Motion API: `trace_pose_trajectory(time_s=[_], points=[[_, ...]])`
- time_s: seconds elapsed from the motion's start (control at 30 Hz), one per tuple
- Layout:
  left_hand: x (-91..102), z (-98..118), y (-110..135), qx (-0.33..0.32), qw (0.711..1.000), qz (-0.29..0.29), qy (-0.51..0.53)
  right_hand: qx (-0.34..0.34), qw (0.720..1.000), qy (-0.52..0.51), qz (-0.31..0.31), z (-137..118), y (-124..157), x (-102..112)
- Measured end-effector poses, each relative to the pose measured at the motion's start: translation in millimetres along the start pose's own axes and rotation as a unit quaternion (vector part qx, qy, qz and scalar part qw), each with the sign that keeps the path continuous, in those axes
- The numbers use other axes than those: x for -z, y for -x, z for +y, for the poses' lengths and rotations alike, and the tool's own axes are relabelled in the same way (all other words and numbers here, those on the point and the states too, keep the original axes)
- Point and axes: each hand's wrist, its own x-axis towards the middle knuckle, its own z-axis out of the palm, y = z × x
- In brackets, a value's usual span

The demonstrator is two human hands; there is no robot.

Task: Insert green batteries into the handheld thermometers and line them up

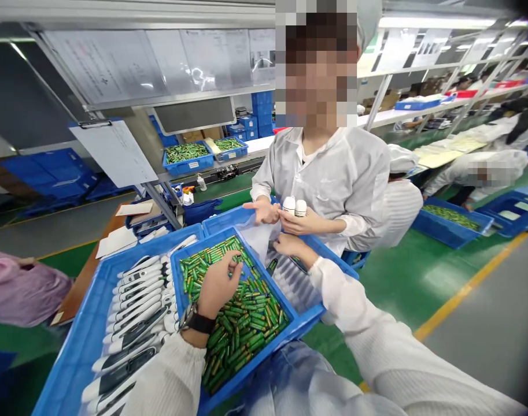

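1. The left hand (218, 283), a dark watch (197, 319) on its wrist, lay palm-down on the batteries (246, 323). Its fingers (235, 267) were curled together and pinched on a few cells near the far end of the heap.
2. The batteries, green with gold ends, filled a blue bin (174, 283) in the near middle. They lay flat and jumbled, with no common heading. Many long axes ran from near left to far right.
3. The right hand (290, 245) reached farther out, at the edge of a clear plastic bag (257, 237) in a second bin (333, 260) just to the right. I could not tell whether its fingers were apart or together.
4. White handheld devices (137, 300) lay side by side left of the battery bin, their long axes running left to right. A large blue tray (79, 346) held them.
5. Beyond the bins, a person in a white coat (337, 173) stood facing the camera. One of their hands (261, 211) was spread open, the other held two white round-topped pieces (295, 205) upright.
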Motion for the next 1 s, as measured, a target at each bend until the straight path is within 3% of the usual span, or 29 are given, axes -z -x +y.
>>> trace_pose_trajectory(time_s=[0.1, 0.17, 0.27, 0.33, 0.47, 0.57, 0.7, 0.83, 1.0], points=[[0.2, 2, 1, 0.004, 0.999, 0.033, 0.024, -0.066, 0.981, 0.169, 0.061, 15, 44, -2], [0.6, 5, 1, -0.005, 0.997, 0.059, 0.042, -0.055, 0.969, 0.23, 0.074, 21, 70, 7], [2.8, 11, 2, -0.008, 0.989, 0.13, 0.066, 0.038, 0.99, 0.134, 0.025, 19, 88, 20], [5.0, 14, 3, -0.008, 0.979, 0.184, 0.086, 0.081, 0.996, 0.022, -0.002, 11, 85, 21], [7.3, 17, 7, -0.02, 0.959, 0.259, 0.112, 0.06, 0.982, -0.152, -0.091, -10, 63, 8], [6.4, 16, 10, -0.015, 0.942, 0.316, 0.112, 0.062, 0.967, -0.191, -0.16, -29, 47, -6], [6.0, 13, 10, -0.044, 0.924, 0.372, 0.083, 0.087, 0.958, -0.184, -0.201, -48, 31, -25], [8.6, 9, 7, -0.112, 0.914, 0.39, -0.016, 0.094, 0.945, -0.214, -0.231, -46, 24, -44], [7.2, 7, 5, -0.103, 0.926, 0.345, -0.111, 0.087, 0.938, -0.255, -0.215, -34, 26, -55]])
